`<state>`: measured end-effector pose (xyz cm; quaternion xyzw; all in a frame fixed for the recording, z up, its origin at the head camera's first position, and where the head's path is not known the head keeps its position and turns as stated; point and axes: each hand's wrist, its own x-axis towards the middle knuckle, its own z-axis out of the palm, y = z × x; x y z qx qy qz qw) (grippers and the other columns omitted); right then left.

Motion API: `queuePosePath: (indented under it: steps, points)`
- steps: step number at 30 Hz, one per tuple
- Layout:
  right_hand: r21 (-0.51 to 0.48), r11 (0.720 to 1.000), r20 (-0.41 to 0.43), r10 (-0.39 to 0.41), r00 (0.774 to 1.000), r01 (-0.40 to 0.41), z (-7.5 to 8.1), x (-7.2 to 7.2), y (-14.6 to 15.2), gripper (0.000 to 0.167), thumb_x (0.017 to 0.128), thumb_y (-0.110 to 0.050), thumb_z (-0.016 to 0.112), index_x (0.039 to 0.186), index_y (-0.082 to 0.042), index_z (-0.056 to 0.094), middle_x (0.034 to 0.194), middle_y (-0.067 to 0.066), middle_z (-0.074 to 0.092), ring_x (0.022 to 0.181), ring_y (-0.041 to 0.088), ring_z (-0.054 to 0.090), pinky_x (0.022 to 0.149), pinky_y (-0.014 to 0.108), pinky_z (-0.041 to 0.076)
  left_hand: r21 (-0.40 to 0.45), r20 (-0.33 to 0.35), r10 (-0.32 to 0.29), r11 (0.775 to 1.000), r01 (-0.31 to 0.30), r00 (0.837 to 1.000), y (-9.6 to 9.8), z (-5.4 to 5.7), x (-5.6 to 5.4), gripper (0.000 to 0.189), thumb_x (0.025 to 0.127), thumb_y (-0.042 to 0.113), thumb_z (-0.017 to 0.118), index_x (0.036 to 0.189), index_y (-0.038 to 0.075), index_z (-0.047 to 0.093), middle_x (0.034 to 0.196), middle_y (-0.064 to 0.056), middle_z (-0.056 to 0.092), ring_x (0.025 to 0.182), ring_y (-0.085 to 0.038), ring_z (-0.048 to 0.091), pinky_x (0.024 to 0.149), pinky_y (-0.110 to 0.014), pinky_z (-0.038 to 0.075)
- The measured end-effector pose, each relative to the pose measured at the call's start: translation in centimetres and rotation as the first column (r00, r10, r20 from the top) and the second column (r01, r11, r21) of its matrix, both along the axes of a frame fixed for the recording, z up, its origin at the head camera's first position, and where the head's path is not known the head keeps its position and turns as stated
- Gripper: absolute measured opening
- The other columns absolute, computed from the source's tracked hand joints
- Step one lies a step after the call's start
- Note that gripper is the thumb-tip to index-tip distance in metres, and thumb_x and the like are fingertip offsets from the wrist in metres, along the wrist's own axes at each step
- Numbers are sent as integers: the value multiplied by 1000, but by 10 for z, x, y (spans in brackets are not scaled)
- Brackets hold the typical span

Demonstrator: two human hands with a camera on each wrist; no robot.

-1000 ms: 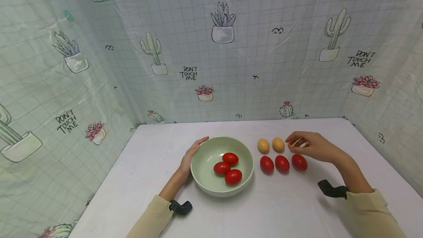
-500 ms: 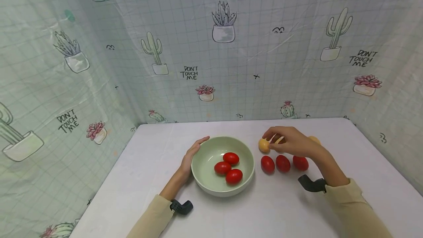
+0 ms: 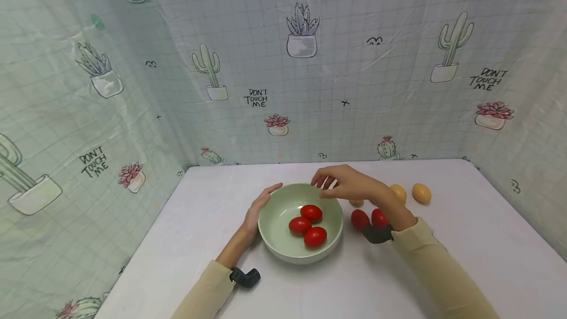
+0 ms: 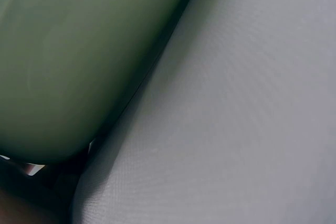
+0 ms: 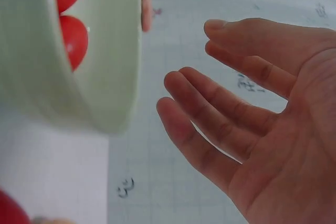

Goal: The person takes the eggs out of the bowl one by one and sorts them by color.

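Your right hand (image 3: 347, 182) hung near the far right rim of the bowl (image 3: 294, 258), its fingers (image 5: 178, 121) parted and gripping nothing, while your left hand (image 3: 254, 215) rested along the bowl's left side, loosely extended. Three red egg-shaped pieces (image 3: 315, 237) sat inside; other red pieces (image 3: 360, 220) and yellow pieces (image 3: 422, 193) lay rightward on the surface (image 3: 336, 289). Smooth, probably light and slippery, each likely called for a gentle pinch around its middle.
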<state>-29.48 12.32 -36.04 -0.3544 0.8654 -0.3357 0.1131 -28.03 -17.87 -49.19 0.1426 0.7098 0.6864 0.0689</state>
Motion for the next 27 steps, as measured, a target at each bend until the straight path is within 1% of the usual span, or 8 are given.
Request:
queuePosePath:
  steps: [4,7,12,15,20,27]
  points:
    - [43,997,-4,67,998,-66,-4,-10,-19,30,94,-15,73,124,-10,69,124,14,72,107,21,71,92,37,61,1,4,1,1000,-1,1000,0,0,0,52,111,36,21,157,26,43,163,-2,43,148,-29,44,108,-22,46]
    - [68,994,37,84,996,-86,-7,-14,-32,32,93,-15,73,124,-8,69,123,14,73,107,21,71,91,36,61,-2,8,4,1000,-4,1000,0,0,0,52,111,36,21,157,26,43,162,-2,43,148,-28,44,107,-21,46]
    - [123,988,108,80,991,-93,-10,-15,-48,33,93,-13,72,126,-8,69,126,15,71,110,25,70,94,38,61,-7,-2,-1,1000,1,1000,0,1,0,52,111,35,21,157,24,42,163,-3,43,147,-30,44,106,-22,45]
    - [176,978,122,87,989,-108,-12,-16,-55,34,92,-11,72,126,-9,68,126,14,71,112,27,70,96,40,60,-13,-8,-6,1000,6,1000,0,1,0,52,111,36,21,157,24,42,163,-4,43,147,-31,45,106,-22,46]
    - [256,960,149,78,986,-114,-15,-18,-61,35,91,-9,71,126,-12,69,125,11,70,112,26,68,97,41,59,-17,-16,-14,1000,14,1000,0,1,1,52,112,38,21,157,25,42,163,-5,42,145,-32,46,103,-22,47]
    - [319,940,173,64,983,-118,-20,-22,-66,40,87,-4,68,126,-14,69,126,13,69,112,24,64,96,41,57,-22,-22,-15,1000,15,1000,-1,1,1,52,112,38,21,158,24,42,164,-5,41,147,-32,44,104,-20,47]
